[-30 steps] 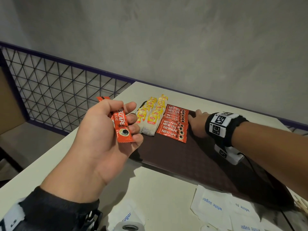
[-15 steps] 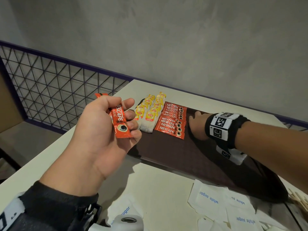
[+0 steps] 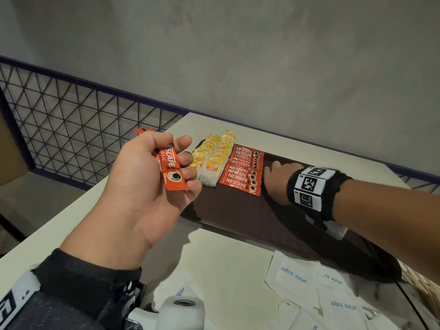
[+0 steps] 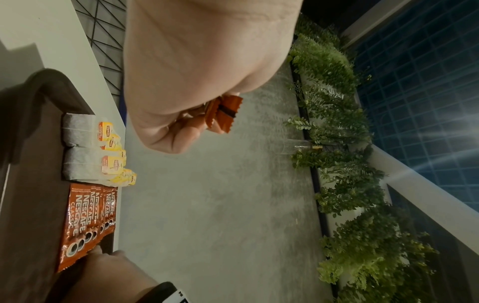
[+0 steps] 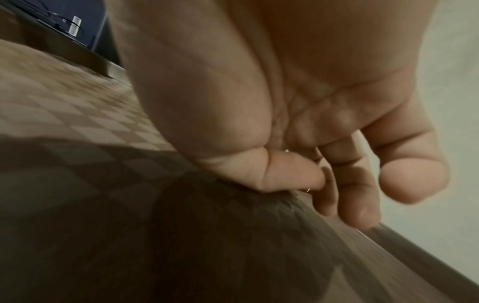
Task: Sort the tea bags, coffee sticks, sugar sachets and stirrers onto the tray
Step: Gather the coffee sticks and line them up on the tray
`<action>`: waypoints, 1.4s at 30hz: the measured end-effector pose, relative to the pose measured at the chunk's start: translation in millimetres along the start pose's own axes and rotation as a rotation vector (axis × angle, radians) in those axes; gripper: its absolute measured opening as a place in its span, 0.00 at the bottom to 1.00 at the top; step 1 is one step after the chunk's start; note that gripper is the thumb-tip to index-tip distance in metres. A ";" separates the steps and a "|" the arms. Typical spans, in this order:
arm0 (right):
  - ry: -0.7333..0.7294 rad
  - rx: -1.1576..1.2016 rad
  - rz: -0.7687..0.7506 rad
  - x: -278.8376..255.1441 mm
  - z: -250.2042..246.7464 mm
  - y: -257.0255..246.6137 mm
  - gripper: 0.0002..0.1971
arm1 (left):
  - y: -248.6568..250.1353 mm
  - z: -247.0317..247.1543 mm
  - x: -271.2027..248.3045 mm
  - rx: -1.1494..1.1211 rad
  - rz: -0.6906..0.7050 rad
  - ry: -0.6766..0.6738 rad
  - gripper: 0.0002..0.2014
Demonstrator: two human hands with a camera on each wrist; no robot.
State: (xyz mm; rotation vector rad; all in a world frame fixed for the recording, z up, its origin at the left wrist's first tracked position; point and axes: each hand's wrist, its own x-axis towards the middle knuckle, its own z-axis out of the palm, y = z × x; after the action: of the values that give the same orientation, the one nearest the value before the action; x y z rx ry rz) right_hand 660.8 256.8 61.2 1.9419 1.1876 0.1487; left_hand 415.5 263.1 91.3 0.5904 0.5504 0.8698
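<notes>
My left hand (image 3: 187,160) is raised over the table's left side and grips a red Nescafe coffee stick (image 3: 171,167); its torn-edge end shows past the fingers (image 4: 223,114). A dark brown tray (image 3: 233,215) holds two rows of yellow-tagged tea bags (image 3: 212,160) and a row of several coffee sticks (image 3: 242,172). My right hand (image 3: 273,177) lies on the tray against the right edge of that row, fingers stretched out and holding nothing (image 5: 337,184). White sugar sachets (image 3: 295,277) lie on the table near me. Wooden stirrers (image 3: 423,287) show at the right edge.
The pale table (image 3: 226,258) stands by a grey wall, with a wire-mesh railing (image 3: 71,129) to its left. The tray's right half (image 3: 297,234) is bare under my right forearm. A wrist camera (image 3: 183,310) sits at the bottom of the head view.
Hardly anything differs. My left hand with the coffee stick has drifted slightly upward; my right hand stays beside the row of coffee sticks.
</notes>
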 end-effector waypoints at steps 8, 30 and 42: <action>-0.012 0.084 0.037 0.1 1.2 -1.7 0.52 | 1.2 1.2 -2.2 -0.010 0.001 0.003 0.16; 0.009 -0.010 -0.134 -57.9 -16.4 -10.2 0.14 | -3.5 3.5 -2.3 0.103 0.011 -0.024 0.19; -0.013 1.739 -0.723 -131.1 -62.7 20.0 0.20 | -14.5 17.2 -19.1 0.357 0.191 -0.107 0.17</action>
State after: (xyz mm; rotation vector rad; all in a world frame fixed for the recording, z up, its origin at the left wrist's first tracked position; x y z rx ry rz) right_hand 572.5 187.2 155.4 2.4621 2.2260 -1.7964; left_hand 424.5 235.8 97.6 1.0224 0.5617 0.9198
